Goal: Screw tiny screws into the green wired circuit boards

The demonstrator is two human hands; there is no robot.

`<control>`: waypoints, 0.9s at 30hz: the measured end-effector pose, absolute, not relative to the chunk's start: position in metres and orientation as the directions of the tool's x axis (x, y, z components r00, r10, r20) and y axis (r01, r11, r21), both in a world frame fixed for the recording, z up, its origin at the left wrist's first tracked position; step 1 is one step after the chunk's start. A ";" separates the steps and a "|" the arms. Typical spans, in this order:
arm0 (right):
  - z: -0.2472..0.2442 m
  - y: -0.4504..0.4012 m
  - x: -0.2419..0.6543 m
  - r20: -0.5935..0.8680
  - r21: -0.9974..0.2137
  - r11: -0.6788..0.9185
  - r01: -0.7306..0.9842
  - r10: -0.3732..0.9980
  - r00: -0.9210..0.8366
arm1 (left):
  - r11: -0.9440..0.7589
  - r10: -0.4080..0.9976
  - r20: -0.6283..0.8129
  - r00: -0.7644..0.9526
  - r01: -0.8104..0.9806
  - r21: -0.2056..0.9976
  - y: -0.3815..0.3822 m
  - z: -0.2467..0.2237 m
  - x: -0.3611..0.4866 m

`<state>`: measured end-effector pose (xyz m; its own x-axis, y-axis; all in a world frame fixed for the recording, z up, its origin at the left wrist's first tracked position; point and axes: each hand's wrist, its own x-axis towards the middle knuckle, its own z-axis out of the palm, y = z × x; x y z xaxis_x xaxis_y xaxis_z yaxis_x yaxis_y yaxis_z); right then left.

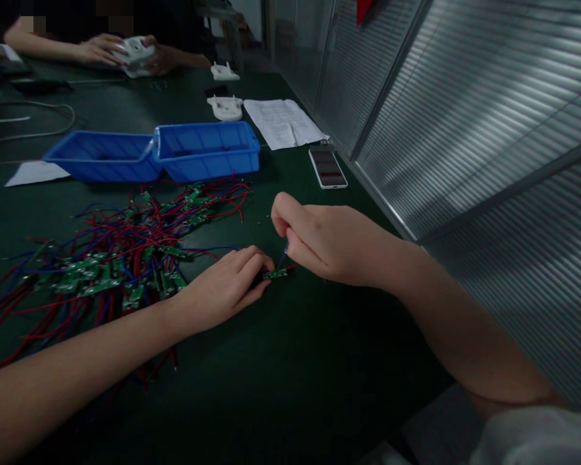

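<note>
My left hand (237, 278) rests on the dark green table, its fingers closed on the left end of a small green circuit board (277, 274). Over the board's right side is my right hand (319, 242), pinching a thin blue item whose lower end meets the board; whether it is a wire or a slim tool cannot be made out. A short red wire runs from the board under my right hand. To the left lies a tangled pile of circuit boards (94, 268) with red and blue wires.
Two blue bins (208, 155) stand behind the pile. A phone (328, 168) and printed papers (283, 123) lie near the slatted partition (445, 129). White plastic parts (226, 108) sit farther back. Across the table, a person's hands hold a white device (136, 57).
</note>
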<state>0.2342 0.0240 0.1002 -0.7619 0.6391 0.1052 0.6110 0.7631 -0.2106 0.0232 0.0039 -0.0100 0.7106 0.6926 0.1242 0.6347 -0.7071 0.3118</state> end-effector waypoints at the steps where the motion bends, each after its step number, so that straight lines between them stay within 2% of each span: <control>1: 0.100 0.024 0.234 0.105 -0.199 0.755 0.625 0.650 -0.753 | -0.705 0.692 0.117 0.712 0.632 0.323 0.004 -0.009 0.023; 6: 0.096 0.027 0.233 0.172 -0.059 0.714 0.697 0.695 -0.698 | -0.705 0.692 0.128 0.710 0.626 0.334 0.003 -0.008 0.023; 10: 0.092 0.028 0.232 0.193 -0.008 0.645 0.764 0.751 -0.632 | -0.722 0.680 0.157 0.716 0.617 0.313 0.003 -0.010 0.022; 12: 0.094 0.026 0.232 0.165 -0.039 0.680 0.732 0.727 -0.666 | -0.734 0.671 0.176 0.720 0.613 0.293 0.003 -0.012 0.021; 16: 0.100 0.020 0.233 0.098 -0.186 0.759 0.624 0.646 -0.757 | -0.732 0.673 0.162 0.722 0.618 0.285 0.004 -0.013 0.021; 18: 0.103 0.017 0.234 0.059 -0.196 0.768 0.610 0.630 -0.774 | -0.731 0.672 0.148 0.726 0.616 0.294 0.004 -0.012 0.022; 23: 0.104 0.019 0.238 0.093 -0.015 0.778 0.628 0.627 -0.774 | -0.734 0.668 0.154 0.729 0.608 0.303 0.005 -0.010 0.022; 27: 0.100 0.026 0.237 0.116 0.024 0.749 0.662 0.656 -0.746 | -0.737 0.667 0.152 0.730 0.615 0.281 0.005 -0.011 0.022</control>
